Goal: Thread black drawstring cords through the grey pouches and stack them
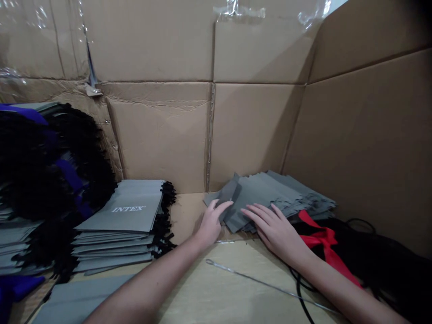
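A fanned pile of flat grey fabric pouches [266, 193] lies against the back cardboard wall, right of the middle. My left hand [209, 225] is at the pile's left end, thumb and fingers closed on the edge of one grey pouch [231, 192], which tilts up from the others. My right hand [275, 231] rests on the front of the pile, its fingers stretched out and slightly spread. In front of the hands, a thin metal wire with a looped end [243, 273] lies on the tabletop.
Left stands a stack of grey INTEX pouches [131, 211] with black cord ends. Beyond it are black-corded bundles [77, 135] tied with blue strips. A black cord bundle [381, 247] with a red ribbon [326, 240] lies right. Cardboard walls [162, 135] enclose the back and right.
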Demonstrator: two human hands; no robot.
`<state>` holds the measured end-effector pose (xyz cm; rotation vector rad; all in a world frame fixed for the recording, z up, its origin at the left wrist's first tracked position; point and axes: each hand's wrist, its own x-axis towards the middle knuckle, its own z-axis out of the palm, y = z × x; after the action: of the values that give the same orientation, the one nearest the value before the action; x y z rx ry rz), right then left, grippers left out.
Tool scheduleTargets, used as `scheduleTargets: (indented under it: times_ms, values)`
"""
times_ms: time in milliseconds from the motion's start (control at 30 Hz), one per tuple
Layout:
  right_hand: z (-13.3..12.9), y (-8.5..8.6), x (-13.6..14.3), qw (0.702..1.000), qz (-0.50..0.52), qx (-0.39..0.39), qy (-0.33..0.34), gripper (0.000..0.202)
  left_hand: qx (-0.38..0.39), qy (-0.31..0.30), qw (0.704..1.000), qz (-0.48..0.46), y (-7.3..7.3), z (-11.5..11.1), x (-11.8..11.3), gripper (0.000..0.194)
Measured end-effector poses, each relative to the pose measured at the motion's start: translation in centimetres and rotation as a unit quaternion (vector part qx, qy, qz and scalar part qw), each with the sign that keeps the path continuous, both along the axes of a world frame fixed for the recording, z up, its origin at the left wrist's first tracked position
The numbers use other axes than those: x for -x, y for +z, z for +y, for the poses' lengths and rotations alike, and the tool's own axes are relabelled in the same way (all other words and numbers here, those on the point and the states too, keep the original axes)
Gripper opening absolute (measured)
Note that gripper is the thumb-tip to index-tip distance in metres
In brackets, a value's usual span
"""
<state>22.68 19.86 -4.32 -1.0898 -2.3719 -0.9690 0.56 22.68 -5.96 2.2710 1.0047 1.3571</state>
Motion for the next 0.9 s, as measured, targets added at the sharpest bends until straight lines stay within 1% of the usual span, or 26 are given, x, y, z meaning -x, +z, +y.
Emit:
scheduleTargets:
  times_ms: [67,133,200,300,333,400,433,467,500,533,567,633,700,767,833,900]
  values:
    - [0.1,-0.2,0.1,1.0,0.013,0.01,-0.017,0.043,-0.004,0.014,0.999,0.034,-0.3,0.1,-0.2,0.062]
    - [0.2,-0.3,0.2,0.999,0.029,0.02,-0.015,0.033,-0.028,0.0,0.998,0.063,-0.5,0.0,-0.5,0.051]
    - [0.1,-0.2,0.3,0.999,0.041,0.025,0.003,0.028,-0.054,-0.024,0.993,0.098,-0.6,-0.2,-0.7,0.038]
    - [-0.5,0.2,0.5,0.998,0.063,0.015,0.024,0.025,-0.089,-0.05,0.98,0.17,-0.5,-0.9,-0.9,0.038]
    - [-0.7,0.4,0.5,0.997,0.074,-0.001,0.025,0.023,-0.099,-0.057,0.976,0.187,-0.5,-1.1,-0.9,0.036]
    - [-1.1,0.5,0.4,0.991,0.113,-0.07,0.026,0.02,-0.106,-0.063,0.975,0.185,-0.4,-1.5,-0.7,0.031]
    - [-1.2,0.5,0.3,0.984,0.132,-0.113,0.037,0.018,-0.099,-0.056,0.979,0.167,-0.4,-1.5,-0.5,0.036]
    - [-1.1,0.4,0.2,0.978,0.139,-0.147,0.057,0.018,-0.087,-0.044,0.985,0.143,-0.4,-1.6,-0.4,0.046]
    - [-1.0,0.2,0.1,0.976,0.13,-0.16,0.076,0.018,-0.074,-0.031,0.989,0.121,-0.4,-1.5,-0.3,0.056]
    - [-0.7,0.0,0.0,0.979,0.106,-0.151,0.087,0.02,-0.061,-0.019,0.992,0.106,-0.5,-1.4,-0.2,0.065]
    - [-0.4,-0.2,-0.1,0.986,0.077,-0.125,0.083,0.023,-0.052,-0.009,0.994,0.099,-0.6,-1.2,-0.2,0.071]
    - [0.2,-0.7,-0.2,0.997,0.035,-0.064,0.036,0.031,-0.047,-0.003,0.994,0.103,-0.8,-0.8,-0.3,0.074]
    - [0.5,-0.9,-0.1,0.999,0.029,-0.032,-0.004,0.035,-0.057,-0.006,0.992,0.111,-1.0,-0.4,-0.6,0.067]
    - [0.3,-0.6,0.0,0.999,0.029,-0.014,-0.005,0.036,-0.074,-0.018,0.991,0.11,-1.0,-0.2,-0.9,0.054]
    - [-0.3,-0.1,0.2,0.999,0.034,-0.002,-0.009,0.034,-0.086,-0.044,0.989,0.112,-0.8,-0.4,-1.1,0.041]
    - [-1.0,0.6,0.5,0.998,0.053,-0.012,-0.022,0.028,-0.09,-0.071,0.986,0.119,-0.5,-0.8,-1.1,0.03]
